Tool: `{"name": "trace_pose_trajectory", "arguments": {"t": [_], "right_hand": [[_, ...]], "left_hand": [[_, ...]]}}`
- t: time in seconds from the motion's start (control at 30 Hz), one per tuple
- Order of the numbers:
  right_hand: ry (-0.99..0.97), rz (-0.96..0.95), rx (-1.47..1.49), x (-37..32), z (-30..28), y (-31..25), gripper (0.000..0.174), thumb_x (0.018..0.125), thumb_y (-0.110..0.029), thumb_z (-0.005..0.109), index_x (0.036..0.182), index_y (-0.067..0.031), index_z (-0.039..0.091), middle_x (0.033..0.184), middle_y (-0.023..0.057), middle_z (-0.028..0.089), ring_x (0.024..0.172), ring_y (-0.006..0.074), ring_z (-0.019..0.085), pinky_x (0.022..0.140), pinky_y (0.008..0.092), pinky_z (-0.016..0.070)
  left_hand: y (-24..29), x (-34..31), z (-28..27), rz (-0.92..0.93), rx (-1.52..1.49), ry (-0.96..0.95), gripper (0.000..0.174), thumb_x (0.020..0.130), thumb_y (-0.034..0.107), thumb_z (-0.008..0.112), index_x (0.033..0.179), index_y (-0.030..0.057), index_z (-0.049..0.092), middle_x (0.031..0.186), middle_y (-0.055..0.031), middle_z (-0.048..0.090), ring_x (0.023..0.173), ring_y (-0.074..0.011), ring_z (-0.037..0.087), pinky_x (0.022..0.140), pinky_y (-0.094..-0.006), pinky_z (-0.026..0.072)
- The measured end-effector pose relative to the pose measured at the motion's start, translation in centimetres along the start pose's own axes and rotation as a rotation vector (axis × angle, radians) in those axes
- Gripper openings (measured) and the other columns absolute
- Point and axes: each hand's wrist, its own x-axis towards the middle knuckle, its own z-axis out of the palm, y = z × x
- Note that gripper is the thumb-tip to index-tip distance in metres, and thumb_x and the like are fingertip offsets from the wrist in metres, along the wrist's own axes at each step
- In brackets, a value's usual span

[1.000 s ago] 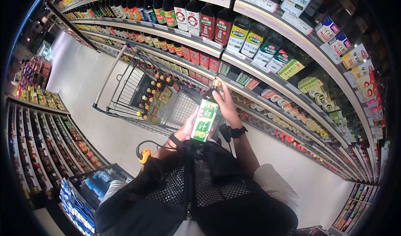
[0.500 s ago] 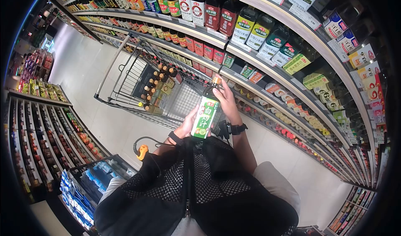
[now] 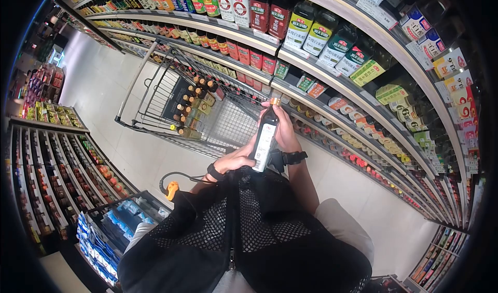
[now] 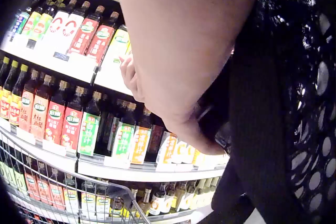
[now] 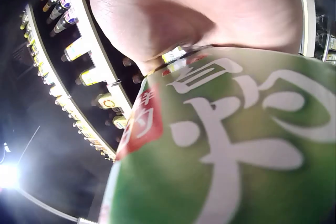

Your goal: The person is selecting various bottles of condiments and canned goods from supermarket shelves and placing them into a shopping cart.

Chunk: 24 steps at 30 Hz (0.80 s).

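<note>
A dark bottle with an orange cap and a white side label (image 3: 264, 142) is held tilted before the chest in the head view. The right hand (image 3: 283, 129) grips its upper part near the cap. Lower down, the left hand (image 3: 241, 155) holds the bottle from the left, thumb near its base. The right wrist view shows the green label (image 5: 236, 145) very close, with the right hand (image 5: 194, 14) against it. In the left wrist view the left hand (image 4: 157, 92) hides the bottle.
A metal shopping cart (image 3: 155, 98) stands ahead to the left, with several bottles (image 3: 194, 106) at its far-left side. Long shelves (image 3: 259, 41) of bottles run along the front and right. More shelving (image 3: 57, 173) and blue-white packets (image 3: 96, 246) are at the left.
The bottle has been turned about its length, so the head view shows a white side label instead of the green front. The left hand has shifted around its lower part.
</note>
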Motion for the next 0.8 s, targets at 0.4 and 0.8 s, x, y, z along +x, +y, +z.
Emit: {"name": "trace_pose_trajectory", "arguments": {"t": [0.4, 0.8], "right_hand": [[-0.013, -0.008, 0.065, -0.3, 0.7, -0.4, 0.034, 0.103, -0.029, 0.041, 0.117, -0.0005, 0.054, 0.084, 0.0087, 0.061, 0.072, 0.0192, 0.064, 0.065, 0.0319, 0.0529], [0.042, 0.019, 0.018, -0.1, 0.2, -0.5, 0.034, 0.103, -0.031, 0.042, 0.118, -0.0024, 0.055, 0.087, 0.0082, 0.061, 0.073, 0.0162, 0.063, 0.067, 0.0299, 0.0525]], "left_hand": [[0.6, 0.4, 0.1, -0.042, 0.03, -0.007, 0.11, 0.07, 0.005, 0.064, 0.152, 0.0031, -0.008, 0.16, -0.0183, -0.003, 0.148, -0.024, -0.002, 0.118, -0.0358, 0.0065], [-0.1, 1.1, -0.1, -0.165, -0.156, 0.103, 0.085, 0.092, 0.023, 0.053, 0.153, 0.0014, -0.002, 0.16, -0.0153, 0.001, 0.148, -0.0238, 0.0, 0.119, -0.0363, 0.0055]]}}
